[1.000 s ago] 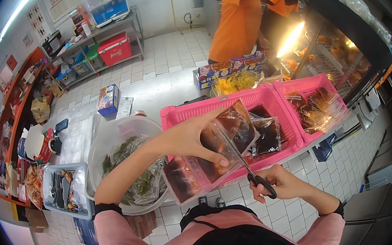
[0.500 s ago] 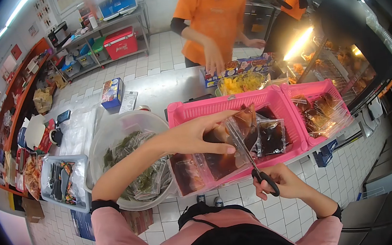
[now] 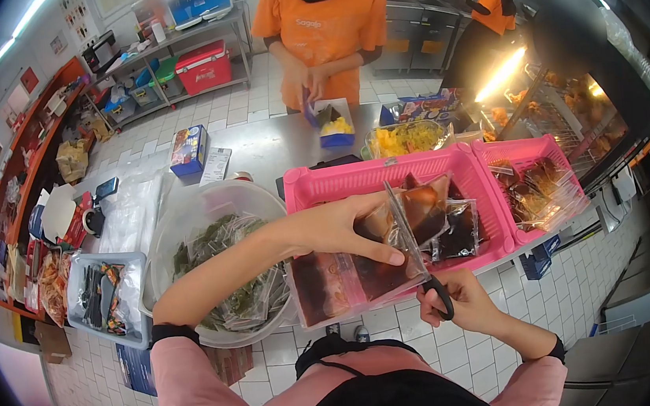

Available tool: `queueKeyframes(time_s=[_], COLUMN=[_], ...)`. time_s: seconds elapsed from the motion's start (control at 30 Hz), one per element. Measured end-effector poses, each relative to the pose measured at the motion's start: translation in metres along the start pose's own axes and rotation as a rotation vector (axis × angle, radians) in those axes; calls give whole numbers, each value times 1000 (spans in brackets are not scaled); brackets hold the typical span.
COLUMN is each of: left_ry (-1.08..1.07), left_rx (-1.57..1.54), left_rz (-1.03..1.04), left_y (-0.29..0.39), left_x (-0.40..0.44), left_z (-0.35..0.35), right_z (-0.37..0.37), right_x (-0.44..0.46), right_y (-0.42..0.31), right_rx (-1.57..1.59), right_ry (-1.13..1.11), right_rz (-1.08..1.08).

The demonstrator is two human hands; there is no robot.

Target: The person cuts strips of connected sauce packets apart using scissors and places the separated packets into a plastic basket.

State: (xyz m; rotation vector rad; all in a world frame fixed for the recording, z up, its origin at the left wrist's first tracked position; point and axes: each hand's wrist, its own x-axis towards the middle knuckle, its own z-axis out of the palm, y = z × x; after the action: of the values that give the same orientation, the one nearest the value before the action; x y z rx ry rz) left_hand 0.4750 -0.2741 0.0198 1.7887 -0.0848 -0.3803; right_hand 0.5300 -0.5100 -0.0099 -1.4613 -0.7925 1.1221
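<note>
Gripping scissors (image 3: 409,234) in curled right fingers (image 3: 428,305), aiming them lengthwise forward between packets (image 3: 322,286) — just right of the left hand (image 3: 347,228), thumb spread wide, clasping the packets nearest it.

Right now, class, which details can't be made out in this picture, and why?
All in the head view:
Left hand: some fingertips, hidden by sachets.
Paper slip: print too small.
Nearest co-worker: head cut off by the top edge.
Larger pink basket: floor partly hidden by sachets.
</note>
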Motion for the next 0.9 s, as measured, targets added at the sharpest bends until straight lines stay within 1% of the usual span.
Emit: queueKeyframes(time_s=[0.03, 0.1, 0.13, 0.2, 0.23, 0.3, 0.33, 0.4, 0.47, 0.5, 0.53, 0.57, 0.6, 0.63, 0.67, 0.7, 0.73, 0.8, 0.83, 0.87, 0.9], left_ry=[2, -223, -216, -153, -12, 88, 36, 159, 194, 230, 193, 149, 165, 109, 48, 46, 46, -42, -55, -17, 13], left_rx=[-2, -106, -109, -81, 55, 130, 29, 209, 223, 231, 177, 127, 141, 28, -85, 102, 105, -144, -148, -214, -278], left_rz=[0, 124, 124, 186, 423, 545, 459, 635, 607, 603, 579, 557, 562, 589, 616, 629, 631, 467, 467, 416, 363], left_y=[0, -1, -1, -5, -19, -26, -17, -16, -19, -21, -21, -21, -25, -35, -43, -44, -43, -41, -38, -34, -31], left_x=[1, 7, 10, 10, 20, 27, 22, 25, 31, 33, 34, 34, 33, 32, 30, 23, 18, 0, -7, -12, -16], left_z=[-1, 0, 1, 0, -1, -2, -1, 2, 2, 2, 1, 0, 0, 0, -3, -7, -8, -8, -8, -9, -10], right_z=[-1, -2, -4, -7, -7, -16, -22, -38, -49, -42, -34, -21, -7, 2, 5, 6, 7, 5, 7, 8, -22], right_x=[1, 1, -2, -1, -2, -3, 1, 16, 28, 33, 36, 34, 31, 28, 29, 29, 28, 30, 31, 32, 39], right_y=[-2, -8, -9, -11, -10, -2, 2, 14, 21, 7, -6, -20, -32, -40, -46, -48, -49, -47, -47, -44, -18], right_rx=[-1, 18, 15, -84, -21, 42, 16, -45, -109, -88, -72, -81, -51, -19, -25, -53, -79, -92, -92, -93, -144], right_ry=[-2, 141, 134, 196, 231, 250, 274, 316, 349, 351, 365, 348, 397, 449, 441, 476, 514, 532, 547, 566, 518], right_rz=[1, -6, -4, -104, -97, -108, -173, -335, -474, -380, -292, -308, -334, -355, -365, -373, -378, -372, -400, -429, -511])
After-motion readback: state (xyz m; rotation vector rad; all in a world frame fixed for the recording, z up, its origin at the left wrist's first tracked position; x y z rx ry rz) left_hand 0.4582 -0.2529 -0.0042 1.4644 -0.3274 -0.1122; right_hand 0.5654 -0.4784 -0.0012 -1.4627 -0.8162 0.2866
